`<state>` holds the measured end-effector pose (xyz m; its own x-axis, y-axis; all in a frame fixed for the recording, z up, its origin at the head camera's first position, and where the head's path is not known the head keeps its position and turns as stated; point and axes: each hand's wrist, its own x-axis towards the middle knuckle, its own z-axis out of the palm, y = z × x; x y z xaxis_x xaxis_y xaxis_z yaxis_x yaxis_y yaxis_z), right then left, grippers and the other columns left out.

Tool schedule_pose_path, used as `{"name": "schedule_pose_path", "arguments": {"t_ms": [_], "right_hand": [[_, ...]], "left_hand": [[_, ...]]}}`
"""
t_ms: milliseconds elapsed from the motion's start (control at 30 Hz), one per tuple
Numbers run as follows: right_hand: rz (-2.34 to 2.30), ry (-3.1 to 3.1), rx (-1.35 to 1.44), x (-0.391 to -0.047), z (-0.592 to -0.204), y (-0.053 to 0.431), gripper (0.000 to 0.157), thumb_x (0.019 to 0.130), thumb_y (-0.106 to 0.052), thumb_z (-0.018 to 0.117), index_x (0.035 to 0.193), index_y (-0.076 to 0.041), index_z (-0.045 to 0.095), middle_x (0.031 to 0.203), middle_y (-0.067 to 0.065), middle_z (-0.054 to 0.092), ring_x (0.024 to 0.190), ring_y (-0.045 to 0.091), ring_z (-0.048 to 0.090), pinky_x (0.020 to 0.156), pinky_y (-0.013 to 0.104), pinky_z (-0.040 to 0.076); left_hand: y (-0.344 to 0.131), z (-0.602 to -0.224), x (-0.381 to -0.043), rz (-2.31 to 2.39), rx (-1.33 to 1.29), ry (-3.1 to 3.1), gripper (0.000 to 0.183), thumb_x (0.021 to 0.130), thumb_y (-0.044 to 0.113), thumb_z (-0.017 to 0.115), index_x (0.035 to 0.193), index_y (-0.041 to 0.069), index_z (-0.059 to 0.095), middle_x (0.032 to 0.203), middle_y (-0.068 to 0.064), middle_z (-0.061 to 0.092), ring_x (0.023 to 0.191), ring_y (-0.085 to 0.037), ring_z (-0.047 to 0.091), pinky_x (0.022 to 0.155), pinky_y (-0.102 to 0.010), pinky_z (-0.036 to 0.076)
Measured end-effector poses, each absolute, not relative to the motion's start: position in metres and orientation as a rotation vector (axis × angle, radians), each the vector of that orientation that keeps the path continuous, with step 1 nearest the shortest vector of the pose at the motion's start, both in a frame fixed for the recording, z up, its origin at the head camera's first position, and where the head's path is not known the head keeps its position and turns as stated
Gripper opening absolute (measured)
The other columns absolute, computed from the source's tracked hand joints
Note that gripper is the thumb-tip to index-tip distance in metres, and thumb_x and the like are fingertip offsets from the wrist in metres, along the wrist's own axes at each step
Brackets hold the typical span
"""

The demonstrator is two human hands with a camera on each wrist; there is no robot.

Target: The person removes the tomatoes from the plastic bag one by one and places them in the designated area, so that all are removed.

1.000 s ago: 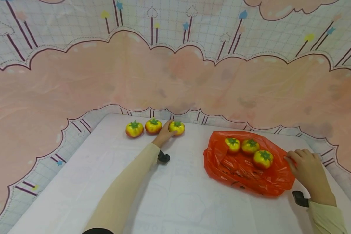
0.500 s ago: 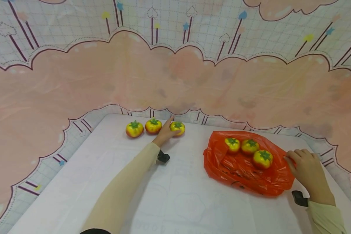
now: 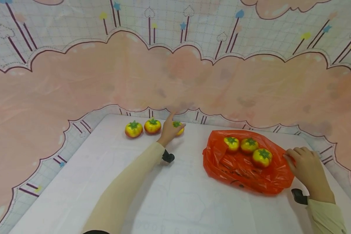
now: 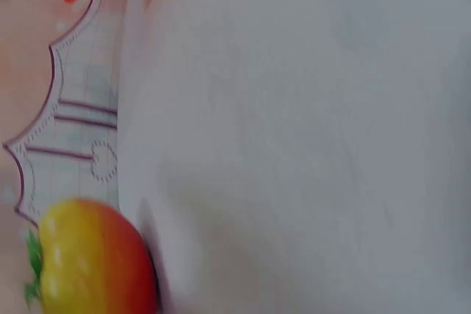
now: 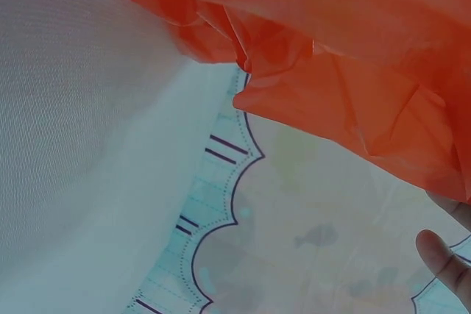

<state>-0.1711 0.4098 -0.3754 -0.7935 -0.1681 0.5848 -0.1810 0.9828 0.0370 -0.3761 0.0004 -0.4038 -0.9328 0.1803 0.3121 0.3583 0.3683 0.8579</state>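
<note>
Presently, backdrop: peach-and-white patterned cloth (image 3: 175, 78) behind the far side of the work surface; likely to give under contact, hence an unreliable stop for anything rolling.
Table: flat white-covered table (image 3: 175, 208); rounded items could roll if nudged, with least margin at the far edge.
Bag: thin red plastic bag (image 3: 240, 167) on the table's right part, mouth spread; its film may tear if the rim is pulled hard, or fold inward if support is lost.
Bare right hand (image 3: 307, 169): fingers curled, holding the bag's right rim; in the right wrist view the thumb stands apart from the film, so the hold could slip under load.
Bare left hand (image 3: 167, 131): fingers released, index extended toward the backdrop, thumb across the front of a single glossy yellow-and-red round fruit (image 3: 180, 131); no grasp shows.
Bagged fruits: three yellow-and-red round fruits with green leafy tops (image 3: 262, 158), lying within the spread mouth; a sharp tug on the rim could roll them out.
Fruit pair: two matching yellow-and-red fruits (image 3: 134, 130) left of the left hand, near the far edge; a sideways sweep could knock them.
Single fruit: on the table near the far edge, partly hidden; one-sided pressure could send it rolling.
</note>
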Motion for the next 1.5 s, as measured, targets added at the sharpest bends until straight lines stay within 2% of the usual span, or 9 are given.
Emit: {"name": "schedule_pose_path", "arguments": {"t_ms": [167, 333, 467, 700, 967, 1100, 1267, 1500], "right_hand": [[0.025, -2.514, 0.23, -0.173, -0.374, 0.408, 0.019, 0.07, -0.001, 0.076, 0.084, 0.002, 0.063, 0.073, 0.018, 0.061, 0.08, 0.039, 0.052, 0.073, 0.059, 0.041], [0.025, -2.51, 0.23, -0.174, -0.374, 0.406, 0.019, 0.07, -0.001, 0.076, 0.084, 0.002, 0.063, 0.073, 0.018, 0.062, 0.08, 0.039, 0.053, 0.074, 0.059, 0.041], [0.026, -2.513, 0.228, -0.175, -0.374, 0.406, 0.019, 0.07, -0.001, 0.076, 0.084, 0.001, 0.064, 0.074, 0.017, 0.062, 0.081, 0.038, 0.053, 0.073, 0.059, 0.042], [0.015, -2.506, 0.235, -0.176, -0.373, 0.405, 0.019, 0.07, -0.001, 0.076, 0.083, 0.001, 0.063, 0.073, 0.017, 0.062, 0.08, 0.038, 0.053, 0.071, 0.058, 0.041], [0.021, -2.495, 0.266, -0.174, -0.374, 0.406, 0.019, 0.068, 0.0, 0.076, 0.082, 0.001, 0.063, 0.072, 0.017, 0.062, 0.078, 0.037, 0.053, 0.069, 0.056, 0.042], [0.022, -2.485, 0.276, -0.169, -0.374, 0.41, 0.019, 0.067, 0.0, 0.076, 0.081, 0.0, 0.063, 0.071, 0.016, 0.062, 0.077, 0.037, 0.053, 0.068, 0.054, 0.041], [0.003, -2.482, 0.288, -0.167, -0.373, 0.415, 0.019, 0.066, 0.001, 0.076, 0.08, -0.001, 0.063, 0.071, 0.015, 0.061, 0.075, 0.037, 0.053, 0.067, 0.055, 0.041], [-0.027, -2.459, 0.366, -0.17, -0.37, 0.417, 0.022, 0.063, 0.001, 0.076, 0.08, -0.002, 0.062, 0.07, 0.014, 0.06, 0.074, 0.035, 0.053, 0.067, 0.055, 0.042]], "left_hand": [[0.024, -0.398, -0.367, -1.563, -0.543, -2.326, 0.067, 0.084, 0.019, 0.07, 0.141, 0.005, 0.038, 0.145, -0.013, 0.043, 0.133, -0.032, 0.041, 0.114, -0.048, 0.029], [0.048, -0.393, -0.359, -1.626, -0.675, -2.26, 0.066, 0.084, 0.016, 0.07, 0.142, 0.007, 0.039, 0.147, -0.011, 0.041, 0.138, -0.026, 0.036, 0.115, -0.045, 0.028], [0.067, -0.39, -0.35, -1.662, -0.816, -2.287, 0.065, 0.085, 0.016, 0.069, 0.142, 0.009, 0.038, 0.148, -0.01, 0.04, 0.137, -0.024, 0.038, 0.113, -0.04, 0.033], [0.101, -0.388, -0.335, -1.602, -1.024, -2.487, 0.053, 0.087, 0.019, 0.067, 0.136, 0.014, 0.049, 0.137, -0.007, 0.053, 0.126, -0.023, 0.051, 0.105, -0.03, 0.043], [0.13, -0.396, -0.322, -1.534, -1.184, -2.582, 0.046, 0.086, 0.019, 0.069, 0.129, 0.011, 0.055, 0.126, -0.005, 0.062, 0.114, -0.015, 0.059, 0.096, -0.019, 0.047], [0.137, -0.403, -0.318, -1.506, -1.271, -2.595, 0.037, 0.085, 0.019, 0.07, 0.118, 0.009, 0.059, 0.113, -0.004, 0.066, 0.1, -0.01, 0.063, 0.086, -0.014, 0.049], [0.139, -0.409, -0.318, -1.398, -1.265, -2.643, 0.022, 0.084, 0.022, 0.071, 0.102, 0.013, 0.062, 0.101, 0.001, 0.067, 0.09, -0.005, 0.062, 0.082, -0.011, 0.049], [0.136, -0.405, -0.319, -1.1, -1.175, -2.733, 0.017, 0.086, 0.024, 0.069, 0.099, 0.013, 0.064, 0.102, 0.002, 0.069, 0.095, -0.009, 0.061, 0.087, -0.015, 0.048]]}}
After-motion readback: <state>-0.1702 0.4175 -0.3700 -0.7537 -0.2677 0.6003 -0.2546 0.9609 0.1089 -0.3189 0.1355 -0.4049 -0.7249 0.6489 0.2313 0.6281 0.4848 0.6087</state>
